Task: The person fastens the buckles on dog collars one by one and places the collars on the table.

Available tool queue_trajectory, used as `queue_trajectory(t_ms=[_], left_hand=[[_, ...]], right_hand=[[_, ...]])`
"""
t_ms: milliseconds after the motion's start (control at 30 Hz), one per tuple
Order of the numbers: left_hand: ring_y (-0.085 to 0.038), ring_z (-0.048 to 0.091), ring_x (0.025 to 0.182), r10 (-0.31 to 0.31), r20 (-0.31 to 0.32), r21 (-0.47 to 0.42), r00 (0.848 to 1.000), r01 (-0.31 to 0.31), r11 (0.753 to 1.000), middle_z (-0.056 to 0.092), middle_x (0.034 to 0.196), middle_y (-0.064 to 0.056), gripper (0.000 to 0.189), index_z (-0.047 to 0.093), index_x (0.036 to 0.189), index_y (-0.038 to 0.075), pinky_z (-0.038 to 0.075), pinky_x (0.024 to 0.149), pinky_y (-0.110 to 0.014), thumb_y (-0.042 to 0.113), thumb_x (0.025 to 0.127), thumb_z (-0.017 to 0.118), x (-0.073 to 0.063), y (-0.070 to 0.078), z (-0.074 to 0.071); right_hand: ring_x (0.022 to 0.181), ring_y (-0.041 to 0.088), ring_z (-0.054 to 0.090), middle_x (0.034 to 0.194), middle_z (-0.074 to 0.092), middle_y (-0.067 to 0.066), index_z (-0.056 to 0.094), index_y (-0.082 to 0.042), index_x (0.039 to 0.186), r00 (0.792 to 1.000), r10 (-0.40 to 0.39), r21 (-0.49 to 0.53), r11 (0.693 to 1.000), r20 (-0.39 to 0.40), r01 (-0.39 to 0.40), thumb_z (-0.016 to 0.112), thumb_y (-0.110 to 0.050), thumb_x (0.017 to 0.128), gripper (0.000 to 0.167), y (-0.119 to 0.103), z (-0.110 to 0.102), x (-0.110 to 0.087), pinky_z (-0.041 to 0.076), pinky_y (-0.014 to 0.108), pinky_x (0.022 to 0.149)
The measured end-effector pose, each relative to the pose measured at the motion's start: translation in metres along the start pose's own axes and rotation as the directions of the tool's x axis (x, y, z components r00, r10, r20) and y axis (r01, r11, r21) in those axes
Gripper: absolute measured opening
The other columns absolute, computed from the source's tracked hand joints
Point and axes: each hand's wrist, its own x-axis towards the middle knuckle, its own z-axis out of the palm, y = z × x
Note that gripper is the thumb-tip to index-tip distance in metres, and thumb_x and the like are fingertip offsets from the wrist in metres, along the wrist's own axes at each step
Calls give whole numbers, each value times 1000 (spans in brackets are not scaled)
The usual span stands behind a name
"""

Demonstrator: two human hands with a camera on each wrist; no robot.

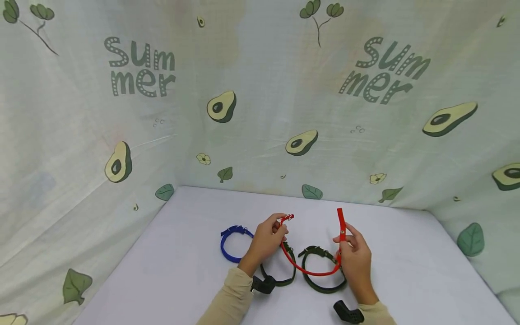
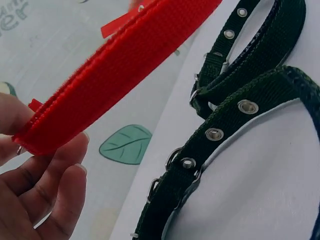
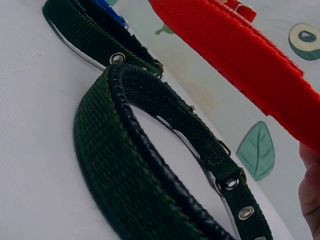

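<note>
An unbuckled red collar (image 1: 317, 273) hangs in a U between both hands above the table. My left hand (image 1: 266, 239) pinches its buckle end; in the left wrist view the fingers (image 2: 67, 200) curl at that end of the red strap (image 2: 115, 75). My right hand (image 1: 357, 262) grips the other end, whose tip sticks up past the fingers. Below the red strap lie two dark green collars, one (image 1: 286, 282) partly behind my left forearm, the other (image 1: 325, 290) near my right hand. Metal eyelets show on the green strap (image 2: 200, 145). Only the fingertips (image 3: 311, 195) show in the right wrist view.
A blue collar (image 1: 224, 246) lies left of my left hand, partly covered by it. Black wrist devices (image 1: 264, 285) sit at both wrists. The white table (image 1: 183, 253) meets an avocado-printed cloth (image 1: 252, 135) at the back and sides.
</note>
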Motion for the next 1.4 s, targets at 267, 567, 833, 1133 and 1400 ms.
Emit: queue_trajectory(t_ms=[267, 567, 833, 1133, 1400], left_hand=[[-11, 66, 69, -21, -53, -48, 998, 18, 999, 71, 94, -10, 17, 68, 110, 11, 53, 61, -26, 25, 101, 63, 4, 5, 6], [-13, 66, 65, -72, -54, -98, 996, 66, 993, 68, 94, 2, 20, 67, 106, 12, 53, 60, -27, 30, 96, 70, 6, 8, 2], [-14, 63, 62, -56, -62, -128, 997, 47, 991, 65, 95, 1, 25, 68, 118, 16, 51, 56, -26, 23, 95, 72, 4, 12, 4], [-25, 63, 61, 8, -25, -97, 1000, -10, 995, 66, 102, 1, 24, 72, 121, 21, 48, 54, -24, 22, 98, 67, 1, 11, 6], [-15, 61, 62, -33, -31, -93, 999, 30, 995, 64, 99, 2, 20, 71, 114, 23, 51, 58, -26, 29, 95, 71, 1, 13, 7]], right_hand=[[53, 29, 57, 97, 68, 17, 53, -15, 142, 1000, 6, -1, 1000, 24, -6, 49, 0, 99, 46, -3, 0, -2, 52, 29, 51], [54, 25, 57, 97, 68, 16, 54, -15, 141, 999, 14, -16, 1000, 39, -14, 51, 1, 98, 46, -3, 2, -5, 50, 28, 50], [54, 22, 56, 93, 68, 13, 56, -15, 139, 998, -20, -50, 999, 64, 23, 51, 1, 98, 44, -11, 10, -11, 47, 27, 48], [52, 19, 54, 87, 66, 18, 59, -3, 133, 995, -44, -42, 998, 86, 48, 49, 8, 94, 42, -43, 13, -23, 46, 26, 47], [51, 17, 53, 84, 64, 16, 62, -3, 130, 994, -44, -41, 998, 104, 48, 50, 10, 93, 41, -47, 14, -24, 45, 26, 46]])
